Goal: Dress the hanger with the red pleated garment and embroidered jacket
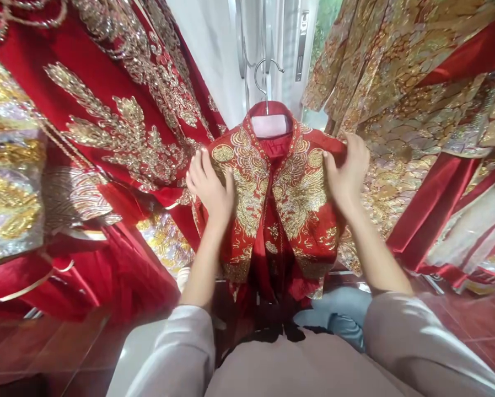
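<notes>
A red jacket with gold embroidery (241, 204) hangs on a hanger (269, 125) in front of me, its stand collar up and its front parted. The hanger's metal hook shows above the collar. My left hand (210, 187) is closed on the jacket's left-side shoulder and sleeve in view, thumb toward the front. On the opposite shoulder, my right hand (347, 171) grips the cloth, with its thumb on the front and its fingers over the outer edge. Some fingertips are hidden by fabric. Dark red cloth shows inside the opening.
Red garments with gold beadwork (127, 121) crowd the left side. Gold patterned garments (392, 94) hang at the right. Behind the hanger are a white panel (206, 44) and a door frame with a lock plate (301, 49). Reddish floor tiles (77, 347) lie below.
</notes>
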The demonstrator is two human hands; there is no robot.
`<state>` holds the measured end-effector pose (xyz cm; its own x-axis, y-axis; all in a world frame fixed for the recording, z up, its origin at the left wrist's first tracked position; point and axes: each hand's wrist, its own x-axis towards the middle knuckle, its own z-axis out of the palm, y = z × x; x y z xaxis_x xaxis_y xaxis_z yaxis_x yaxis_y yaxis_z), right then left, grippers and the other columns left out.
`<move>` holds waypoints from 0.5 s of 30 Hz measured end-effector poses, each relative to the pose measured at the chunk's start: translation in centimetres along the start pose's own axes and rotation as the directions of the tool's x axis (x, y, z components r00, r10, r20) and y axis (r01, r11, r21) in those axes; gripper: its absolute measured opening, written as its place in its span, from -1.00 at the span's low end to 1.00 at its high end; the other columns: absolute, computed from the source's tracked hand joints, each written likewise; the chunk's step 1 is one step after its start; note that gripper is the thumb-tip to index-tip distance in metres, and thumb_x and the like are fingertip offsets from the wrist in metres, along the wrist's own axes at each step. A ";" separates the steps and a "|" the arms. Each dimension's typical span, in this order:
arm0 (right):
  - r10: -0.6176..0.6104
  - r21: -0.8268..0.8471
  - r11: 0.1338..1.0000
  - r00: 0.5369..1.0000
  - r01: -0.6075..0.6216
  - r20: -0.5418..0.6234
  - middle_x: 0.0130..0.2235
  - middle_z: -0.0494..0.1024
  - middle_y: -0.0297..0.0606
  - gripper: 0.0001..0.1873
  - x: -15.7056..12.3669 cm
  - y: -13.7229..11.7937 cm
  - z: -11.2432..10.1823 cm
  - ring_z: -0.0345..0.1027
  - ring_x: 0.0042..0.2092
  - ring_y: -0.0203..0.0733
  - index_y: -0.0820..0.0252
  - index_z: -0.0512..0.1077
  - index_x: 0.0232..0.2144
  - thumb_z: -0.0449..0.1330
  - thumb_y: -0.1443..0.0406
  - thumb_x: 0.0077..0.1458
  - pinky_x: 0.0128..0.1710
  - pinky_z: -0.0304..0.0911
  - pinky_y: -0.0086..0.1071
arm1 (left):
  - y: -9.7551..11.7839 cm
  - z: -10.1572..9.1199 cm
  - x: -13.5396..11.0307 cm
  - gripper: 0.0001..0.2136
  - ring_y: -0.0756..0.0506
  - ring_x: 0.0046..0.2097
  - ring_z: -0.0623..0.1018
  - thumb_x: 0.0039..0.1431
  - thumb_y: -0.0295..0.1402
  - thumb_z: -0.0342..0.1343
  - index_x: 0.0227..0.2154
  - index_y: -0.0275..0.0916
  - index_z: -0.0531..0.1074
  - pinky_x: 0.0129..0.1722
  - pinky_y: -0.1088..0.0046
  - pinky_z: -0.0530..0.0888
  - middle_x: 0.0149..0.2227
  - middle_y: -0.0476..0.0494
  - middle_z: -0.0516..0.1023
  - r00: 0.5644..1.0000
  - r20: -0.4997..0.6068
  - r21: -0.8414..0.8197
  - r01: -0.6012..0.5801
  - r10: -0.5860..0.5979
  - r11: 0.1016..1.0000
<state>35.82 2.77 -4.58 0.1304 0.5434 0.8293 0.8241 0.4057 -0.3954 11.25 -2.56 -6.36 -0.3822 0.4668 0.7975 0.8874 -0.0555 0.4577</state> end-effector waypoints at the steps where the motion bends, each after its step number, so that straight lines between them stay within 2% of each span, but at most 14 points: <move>1: 0.004 -0.008 1.000 0.997 -0.005 -0.083 0.20 0.18 0.01 -0.47 -2.6 -0.8 0.5 -0.01 0.24 0.12 0.18 0.22 0.14 0.02 0.16 0.14 0.15 -0.06 0.13 | 0.1 0.7 -2.4 -0.34 -0.32 0.33 -0.07 0.16 -0.15 0.02 0.25 -0.32 0.00 0.26 -0.06 -0.15 0.31 -0.39 -0.02 1.000 -0.019 0.012 0.024 -0.023 1.000; 2: -0.008 -0.026 1.000 0.995 0.006 -0.102 0.23 0.11 0.03 -0.42 -5.4 -1.5 1.1 -0.10 0.27 0.15 0.19 0.18 0.17 0.03 0.14 0.12 0.16 -0.14 0.18 | -0.1 1.4 -4.9 -0.25 -0.37 0.34 -0.15 0.08 -0.09 0.09 0.25 -0.35 -0.02 0.24 -0.12 -0.20 0.31 -0.45 -0.07 0.999 0.020 0.017 0.029 -0.030 0.999; 3: -0.027 -0.051 0.998 0.998 0.024 -0.055 0.25 0.06 0.09 -0.36 -8.2 -2.1 1.9 -0.17 0.29 0.23 0.23 0.18 0.17 0.08 0.11 0.08 0.16 -0.19 0.22 | -0.7 2.1 -7.4 -0.19 -0.42 0.33 -0.17 0.01 -0.07 0.15 0.24 -0.38 0.00 0.22 -0.16 -0.21 0.31 -0.51 -0.09 0.995 0.101 0.026 0.025 -0.028 0.999; 4: -0.042 -0.084 0.995 0.998 0.045 0.040 0.26 0.01 0.16 -0.31 -10.9 -2.4 2.7 -0.21 0.28 0.31 0.27 0.18 0.17 0.13 0.09 0.03 0.15 -0.22 0.26 | -1.4 2.8 -9.5 -0.19 -0.46 0.32 -0.14 -0.02 -0.08 0.18 0.23 -0.38 0.04 0.21 -0.20 -0.19 0.30 -0.55 -0.09 0.984 0.176 0.041 0.033 -0.040 0.999; 5: -0.036 -0.119 0.992 0.992 0.050 0.119 0.25 0.01 0.20 -0.32 -13.2 -2.4 3.6 -0.18 0.27 0.35 0.28 0.20 0.16 0.15 0.13 0.02 0.13 -0.21 0.28 | -2.4 3.2 -11.4 -0.25 -0.48 0.31 -0.09 -0.01 -0.14 0.18 0.21 -0.37 0.09 0.19 -0.22 -0.15 0.29 -0.55 -0.07 0.972 0.228 0.053 0.052 -0.063 0.997; 7: 0.023 -0.143 0.990 0.979 0.006 0.201 0.22 0.10 0.19 -0.44 -16.2 -1.5 5.1 -0.02 0.22 0.28 0.28 0.22 0.14 0.05 0.27 0.07 0.11 -0.06 0.19 | -4.8 3.4 -13.7 -0.39 -0.43 0.29 0.03 0.03 -0.32 0.12 0.16 -0.37 0.16 0.20 -0.15 -0.02 0.26 -0.53 0.04 0.967 0.246 0.033 0.061 -0.067 0.998; 9: 0.092 -0.103 0.992 0.963 -0.068 0.254 0.04 0.34 0.14 -0.55 -17.2 -0.2 5.8 0.25 0.05 0.13 0.29 0.31 0.03 -0.08 0.37 0.09 -0.02 0.17 -0.01 | -6.8 2.6 -14.5 -0.54 -0.33 0.22 0.21 0.08 -0.45 -0.01 0.10 -0.34 0.25 0.19 -0.01 0.13 0.15 -0.45 0.26 0.971 0.237 -0.037 0.047 -0.037 0.998; 11: 0.171 -0.054 0.985 0.939 -0.162 0.298 -0.29 0.47 0.01 -0.66 -17.0 0.4 5.2 0.37 -0.24 0.01 0.28 0.37 -0.19 -0.14 0.38 0.07 -0.25 0.26 -0.18 | -7.8 1.1 -14.7 -0.62 -0.25 0.07 0.39 0.13 -0.49 -0.12 0.02 -0.31 0.31 0.09 0.13 0.31 -0.02 -0.38 0.42 0.971 0.235 -0.091 0.075 -0.051 0.993; 13: 0.213 0.021 0.973 0.924 -0.231 0.319 -0.53 0.37 -0.17 -0.78 -16.6 -0.8 3.5 0.28 -0.46 -0.08 0.19 0.30 -0.38 -0.14 0.36 0.02 -0.43 0.19 -0.26 | -7.1 -0.5 -15.3 -0.67 -0.22 -0.10 0.49 0.16 -0.49 -0.18 -0.05 -0.28 0.34 -0.07 0.20 0.42 -0.16 -0.34 0.47 0.966 0.237 -0.103 0.129 -0.102 0.986; 15: 0.142 0.196 0.958 0.940 -0.209 0.309 -0.60 0.27 -0.28 -0.86 -16.0 -3.9 1.0 0.17 -0.55 -0.17 0.12 0.19 -0.47 -0.15 0.35 0.00 -0.50 0.12 -0.32 | -5.2 -1.7 -16.7 -0.70 -0.20 -0.22 0.51 0.15 -0.49 -0.19 -0.12 -0.26 0.35 -0.20 0.26 0.44 -0.26 -0.30 0.48 0.962 0.260 -0.138 0.118 -0.079 0.983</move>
<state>29.99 -6.74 -16.73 0.0689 0.7958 0.6016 0.6539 0.4194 -0.6297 12.62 -11.59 -21.39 -0.3709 0.6831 0.6292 0.7919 -0.1213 0.5985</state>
